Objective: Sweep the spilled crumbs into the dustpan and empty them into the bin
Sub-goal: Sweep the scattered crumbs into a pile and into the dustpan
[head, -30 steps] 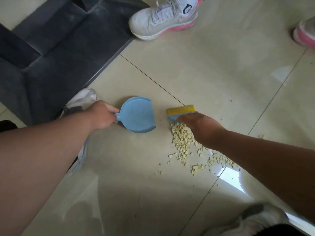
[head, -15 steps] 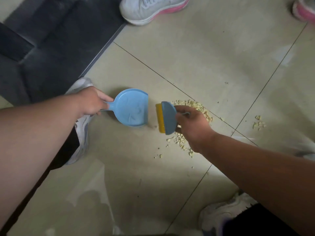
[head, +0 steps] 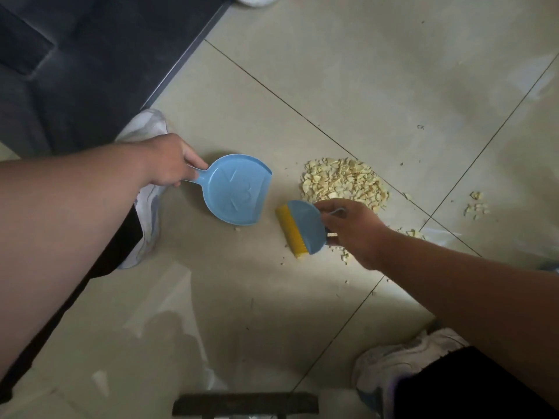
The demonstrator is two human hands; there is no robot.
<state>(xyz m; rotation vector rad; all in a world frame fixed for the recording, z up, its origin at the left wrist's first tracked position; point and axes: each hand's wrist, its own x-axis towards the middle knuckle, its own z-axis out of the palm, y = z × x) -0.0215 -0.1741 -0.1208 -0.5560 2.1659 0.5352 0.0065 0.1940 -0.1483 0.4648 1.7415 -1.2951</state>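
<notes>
Head view: my left hand (head: 169,160) closed round handle of dustpan (head: 236,189), pan flat on floor (head: 378,86), mouth facing right, pan looks empty. My right hand (head: 352,229) grips brush (head: 302,226), yellow bristles toward pan. Main crumbs (head: 343,181) heap lies behind brush, near pan, not in it. Risk: brush sits on wrong side of heap, stroke misses. Scattered bits (head: 476,204) well apart, easily left. Hard flick sends flakes past pan lip. Bin not in view.
</notes>
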